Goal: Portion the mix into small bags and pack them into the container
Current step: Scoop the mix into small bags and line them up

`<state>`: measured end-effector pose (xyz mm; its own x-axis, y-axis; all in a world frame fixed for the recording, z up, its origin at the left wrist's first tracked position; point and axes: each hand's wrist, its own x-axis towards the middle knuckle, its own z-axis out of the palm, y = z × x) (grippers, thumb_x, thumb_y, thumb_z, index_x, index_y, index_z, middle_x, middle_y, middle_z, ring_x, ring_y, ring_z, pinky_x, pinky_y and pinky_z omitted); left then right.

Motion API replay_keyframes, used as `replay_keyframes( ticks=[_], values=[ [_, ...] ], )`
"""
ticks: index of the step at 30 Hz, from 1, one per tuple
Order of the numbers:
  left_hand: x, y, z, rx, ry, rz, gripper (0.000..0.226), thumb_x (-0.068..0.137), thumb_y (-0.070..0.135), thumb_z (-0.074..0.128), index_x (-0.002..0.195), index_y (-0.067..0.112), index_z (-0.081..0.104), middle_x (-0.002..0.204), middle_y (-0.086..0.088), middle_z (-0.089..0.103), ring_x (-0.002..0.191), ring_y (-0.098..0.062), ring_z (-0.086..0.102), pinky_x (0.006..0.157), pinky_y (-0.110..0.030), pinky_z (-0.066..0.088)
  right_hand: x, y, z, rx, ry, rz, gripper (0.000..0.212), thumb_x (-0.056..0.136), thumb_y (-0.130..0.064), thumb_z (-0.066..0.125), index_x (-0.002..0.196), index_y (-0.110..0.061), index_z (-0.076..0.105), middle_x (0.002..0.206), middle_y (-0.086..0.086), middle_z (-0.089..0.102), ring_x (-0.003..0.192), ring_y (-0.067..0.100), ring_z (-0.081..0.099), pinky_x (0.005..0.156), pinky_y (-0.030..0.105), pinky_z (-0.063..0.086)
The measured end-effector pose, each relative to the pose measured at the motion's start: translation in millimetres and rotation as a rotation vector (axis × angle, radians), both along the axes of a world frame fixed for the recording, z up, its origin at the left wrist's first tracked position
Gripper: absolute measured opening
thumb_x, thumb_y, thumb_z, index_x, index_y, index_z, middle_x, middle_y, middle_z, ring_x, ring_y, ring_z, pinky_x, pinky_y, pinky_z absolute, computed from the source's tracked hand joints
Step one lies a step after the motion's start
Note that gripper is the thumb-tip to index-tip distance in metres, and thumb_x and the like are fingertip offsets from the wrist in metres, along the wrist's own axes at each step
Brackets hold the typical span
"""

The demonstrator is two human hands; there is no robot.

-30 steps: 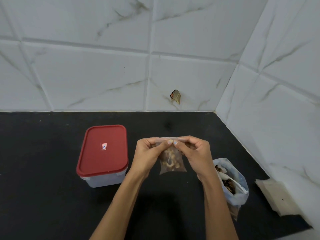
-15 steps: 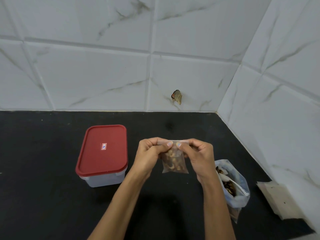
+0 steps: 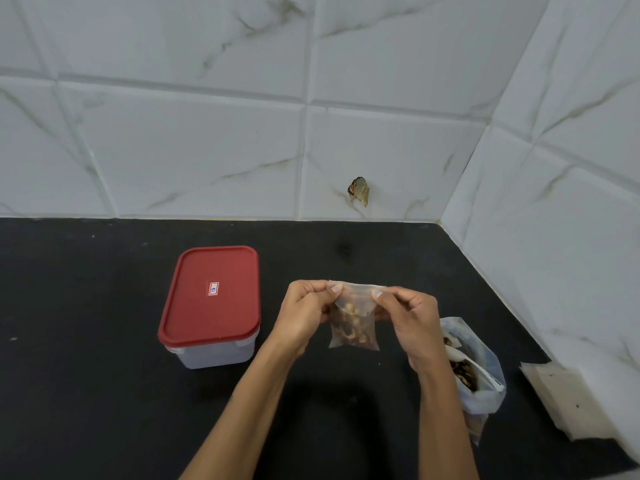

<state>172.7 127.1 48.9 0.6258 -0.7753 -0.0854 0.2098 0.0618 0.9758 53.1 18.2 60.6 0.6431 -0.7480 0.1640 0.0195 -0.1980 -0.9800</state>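
1. Above a black countertop (image 3: 86, 393), in a corner of white marbled wall tiles (image 3: 194, 143), a person's two bare hands hold a small clear bag (image 3: 353, 323) in the air.
2. Left hand (image 3: 304, 313): fingers curled, thumb and forefinger pinching the bag's top left corner.
3. Right hand (image 3: 408, 323): fingers curled, thumb and forefinger pinching the bag's top right corner. The top edge is stretched flat between the two hands.
4. The bag hangs down from that edge, its lower part filled with a pale and brown nut-like mix (image 3: 349, 329).
5. To the left, well apart from the hands, a clear rectangular container (image 3: 211, 355) sits on the counter, closed by a red lid (image 3: 211, 317) with a small white sticker (image 3: 213, 288).
6. Just beside the right wrist, a larger plastic bag (image 3: 485, 375) stands open on the counter with dark mix inside.
7. Further right, by the side wall, lies a pile of flat pale sheets (image 3: 568, 400); what they are cannot be told.
8. A small brown scrap (image 3: 359, 191) sticks to the back wall.
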Motion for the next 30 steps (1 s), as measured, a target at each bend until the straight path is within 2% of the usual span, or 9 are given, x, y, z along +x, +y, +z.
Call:
replay_keyframes(
  ticks=[3, 7, 11, 14, 17, 19, 22, 27, 30],
  values=[
    [2.9, -3.6, -7.5, 0.038, 0.040, 0.024, 0.025, 0.097, 0.009, 0.049, 0.090, 0.004, 0.073, 0.083, -0.010, 0.074, 0.086, -0.021, 0.070, 0.078, -0.031, 0.055, 3.5, -4.3, -8.6, 0.035, 0.043, 0.022, 0.018, 0.089, -0.003, 0.058, 0.080, -0.010, 0.072, 0.072, 0.002, 0.073, 0.068, 0.012, 0.070, 0.059, 0.020, 0.053],
    [7.0, -15.8, -22.3, 0.152, 0.083, 0.121, 0.030, 0.098, 0.016, 0.048, 0.083, 0.007, 0.072, 0.086, -0.015, 0.072, 0.092, -0.029, 0.069, 0.092, -0.043, 0.052, 19.0, -11.1, -25.5, 0.091, 0.115, -0.004, 0.029, 0.092, -0.003, 0.051, 0.074, -0.016, 0.070, 0.068, -0.001, 0.072, 0.067, 0.010, 0.069, 0.061, 0.021, 0.055],
    [14.2, -32.8, -35.8, 0.261, 0.104, 0.267, 0.033, 0.101, 0.023, 0.044, 0.082, 0.006, 0.065, 0.086, -0.011, 0.069, 0.085, -0.019, 0.066, 0.080, -0.033, 0.052, 46.4, -21.1, -50.1, 0.143, 0.195, -0.018, 0.028, 0.094, -0.007, 0.048, 0.077, -0.009, 0.071, 0.078, 0.009, 0.072, 0.075, 0.019, 0.068, 0.070, 0.033, 0.055],
    [24.1, -44.8, -49.1, 0.328, 0.142, 0.382, 0.035, 0.101, 0.028, 0.040, 0.082, 0.010, 0.063, 0.087, -0.011, 0.066, 0.085, -0.022, 0.064, 0.085, -0.041, 0.053, 69.0, -27.7, -70.3, 0.212, 0.226, -0.031, 0.024, 0.093, -0.012, 0.050, 0.086, -0.010, 0.073, 0.085, 0.011, 0.072, 0.083, 0.025, 0.068, 0.077, 0.040, 0.055],
    [36.9, -50.6, -58.7, 0.360, 0.188, 0.485, 0.033, 0.101, 0.030, 0.039, 0.078, 0.019, 0.060, 0.091, -0.007, 0.066, 0.087, -0.021, 0.062, 0.089, -0.040, 0.052, 86.5, -31.7, -79.4, 0.309, 0.216, -0.088, 0.023, 0.093, -0.010, 0.051, 0.084, -0.012, 0.072, 0.087, 0.010, 0.072, 0.076, 0.021, 0.068, 0.069, 0.032, 0.057],
    [46.7, -53.8, -61.5, 0.352, 0.188, 0.525, 0.031, 0.101, 0.030, 0.039, 0.089, 0.017, 0.064, 0.097, -0.008, 0.067, 0.092, -0.023, 0.062, 0.091, -0.040, 0.052, 94.9, -35.5, -82.5, 0.323, 0.234, -0.129, 0.022, 0.092, -0.010, 0.052, 0.082, -0.013, 0.071, 0.087, 0.009, 0.071, 0.068, 0.015, 0.065, 0.063, 0.025, 0.054],
    [56.6, -59.5, -62.7, 0.356, 0.232, 0.517, 0.029, 0.101, 0.028, 0.041, 0.111, 0.017, 0.065, 0.095, -0.001, 0.061, 0.097, -0.022, 0.060, 0.096, -0.042, 0.050, 104.1, -37.4, -86.3, 0.322, 0.283, -0.108, 0.019, 0.091, -0.012, 0.053, 0.084, -0.012, 0.071, 0.087, 0.009, 0.072, 0.070, 0.015, 0.066, 0.062, 0.024, 0.054],
    [70.7, -68.8, -65.4, 0.412, 0.248, 0.524, 0.028, 0.101, 0.032, 0.039, 0.093, 0.015, 0.060, 0.097, -0.008, 0.065, 0.094, -0.025, 0.061, 0.092, -0.039, 0.050, 113.2, -39.5, -89.7, 0.270, 0.372, -0.070, 0.015, 0.087, -0.016, 0.061, 0.102, -0.017, 0.064, 0.091, 0.004, 0.069, 0.080, 0.015, 0.068, 0.065, 0.025, 0.055],
    [74.3, -69.4, -68.9, 0.424, 0.240, 0.520, 0.035, 0.099, 0.036, 0.043, 0.105, 0.005, 0.058, 0.110, -0.012, 0.065, 0.101, -0.027, 0.062, 0.095, -0.043, 0.049, 116.9, -40.7, -90.4, 0.250, 0.410, -0.074, 0.023, 0.084, -0.013, 0.063, 0.106, -0.020, 0.060, 0.090, 0.003, 0.069, 0.074, 0.014, 0.067, 0.064, 0.025, 0.055]
  ],
)
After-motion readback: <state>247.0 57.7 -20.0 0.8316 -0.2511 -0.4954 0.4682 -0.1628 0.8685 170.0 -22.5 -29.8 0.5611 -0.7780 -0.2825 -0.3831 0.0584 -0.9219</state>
